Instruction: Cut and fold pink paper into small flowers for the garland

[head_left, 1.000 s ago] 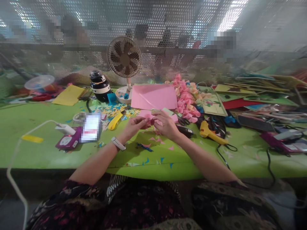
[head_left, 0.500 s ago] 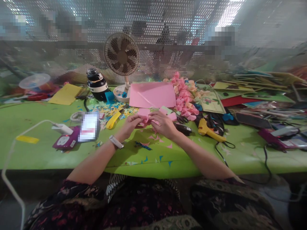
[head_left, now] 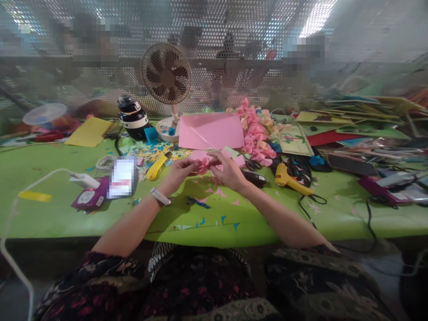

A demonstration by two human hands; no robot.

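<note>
A small pink paper flower (head_left: 203, 166) is held up over the green table, between my two hands. My left hand (head_left: 180, 174) pinches its left edge between thumb and fingers. At the flower's right side, my right hand (head_left: 228, 171) has its fingers bent and closed on the petals; the fingertips are partly hidden. Pink paper pieces (head_left: 239, 160) lie just behind my hands. Close by on the left is a yellow cutter (head_left: 157, 167). Scissors (head_left: 253, 165) and a black stapler-like tool (head_left: 254, 178) rest beyond my right wrist.
A pink sheet (head_left: 211, 130) and a heap of pink paper flowers (head_left: 256, 133) are at the back. A fan (head_left: 166, 76), a black bottle (head_left: 132, 118) and a phone (head_left: 122, 177) stand or lie leftward. To the right lies a yellow glue gun (head_left: 292, 182) with its cord.
The pink flower looks more spread open between my hands, its petals now facing up. My right fingers have shifted slightly on it. The whole view has moved a little.
</note>
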